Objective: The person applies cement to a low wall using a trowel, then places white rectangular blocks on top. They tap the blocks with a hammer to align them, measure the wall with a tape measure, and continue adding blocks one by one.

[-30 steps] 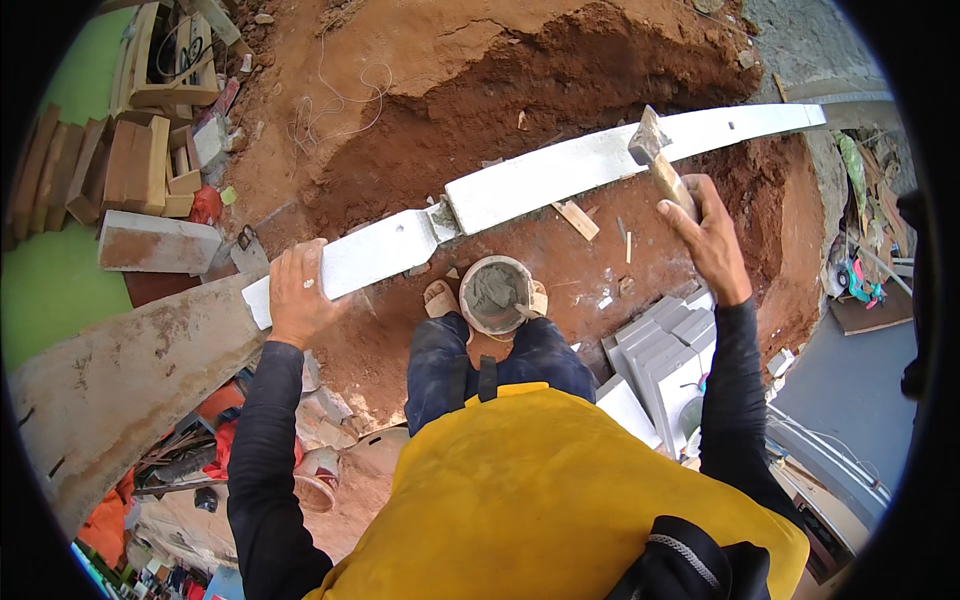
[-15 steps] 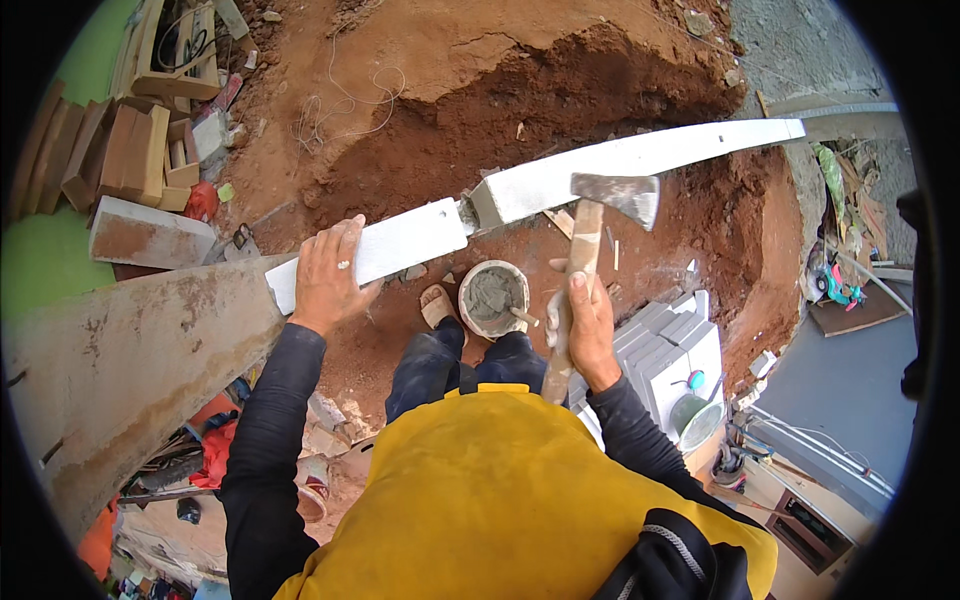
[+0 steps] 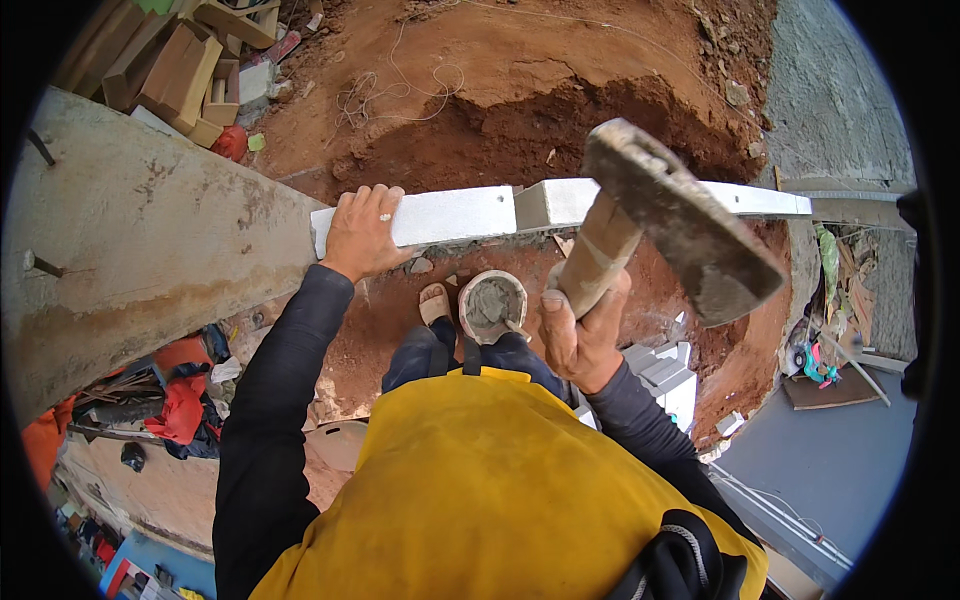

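Observation:
My left hand (image 3: pixel 364 231) grips the left end of a white block (image 3: pixel 455 216), its fingers over the top and its thumb along the near side. The block's right end meets a longer white block (image 3: pixel 562 203) in the same row. My right hand (image 3: pixel 588 338) is closed around the wooden handle of a hatchet (image 3: pixel 690 220), raised above the row. The hatchet's broad, worn metal head hides part of the longer block. A bucket of grey mortar (image 3: pixel 492 302) with a tool handle sticking out stands below, by my sandalled foot (image 3: pixel 434 303).
A concrete slab (image 3: pixel 170 230) borders the row's left end, with metal rods sticking out. Beyond the row lies dug red earth (image 3: pixel 530 100). Stacked white blocks (image 3: pixel 665 385) stand at the right. Wooden pieces (image 3: pixel 170 75) are piled far left, and a loose string (image 3: pixel 400 100) lies on the soil.
The hatchet has risen toward the camera and tilted. The held block's right end has swung into line with the longer block, narrowing the gap between them. My left hand stays on its left end.

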The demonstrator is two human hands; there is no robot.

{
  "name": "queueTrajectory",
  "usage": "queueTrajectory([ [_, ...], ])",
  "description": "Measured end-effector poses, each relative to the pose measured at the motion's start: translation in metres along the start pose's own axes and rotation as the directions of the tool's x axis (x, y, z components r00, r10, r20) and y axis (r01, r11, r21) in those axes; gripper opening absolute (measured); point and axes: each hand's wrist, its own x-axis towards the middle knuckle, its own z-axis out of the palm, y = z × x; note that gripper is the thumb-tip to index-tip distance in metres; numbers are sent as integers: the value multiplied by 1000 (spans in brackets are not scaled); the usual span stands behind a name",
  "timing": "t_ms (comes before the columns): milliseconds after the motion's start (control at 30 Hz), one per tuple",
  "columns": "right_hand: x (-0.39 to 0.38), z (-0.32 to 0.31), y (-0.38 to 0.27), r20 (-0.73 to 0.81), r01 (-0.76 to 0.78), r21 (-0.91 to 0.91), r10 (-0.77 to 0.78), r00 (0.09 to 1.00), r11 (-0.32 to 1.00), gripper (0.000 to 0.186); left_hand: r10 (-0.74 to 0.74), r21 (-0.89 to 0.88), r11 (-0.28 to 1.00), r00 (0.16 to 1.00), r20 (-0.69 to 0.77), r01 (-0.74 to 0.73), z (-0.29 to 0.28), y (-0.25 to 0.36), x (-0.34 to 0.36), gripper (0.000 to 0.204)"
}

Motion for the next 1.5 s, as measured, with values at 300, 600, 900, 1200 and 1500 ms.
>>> queueTrajectory([
  [300, 12, 25, 24, 328, -224, -135, 257, 909, 965, 55, 3, 56, 998, 1000, 8, -3, 5, -3, -1, 83],
  [600, 12, 44, 31, 433, -269, -385, 430, 792, 883, 44, 12, 87, 996, 1000, 7, -12, 3, -1, 0, 83],
  [900, 5, 38, 26, 183, -113, -125, 135, 974, 986, 51, 26, 88, 996, 999, 19, -27, 3, 0, 1, 83],
  [1200, 56, -5, 48, 384, -254, -21, 242, 891, 967, 59, -74, 150, 987, 995, 64, 64, -11, 15, -12, 112],
  [1500, 262, 42, 113, 557, 7, -416, 249, 793, 909, 58, -148, -74, 987, 987, -57, 144, 30, 91, 14, 105],
])
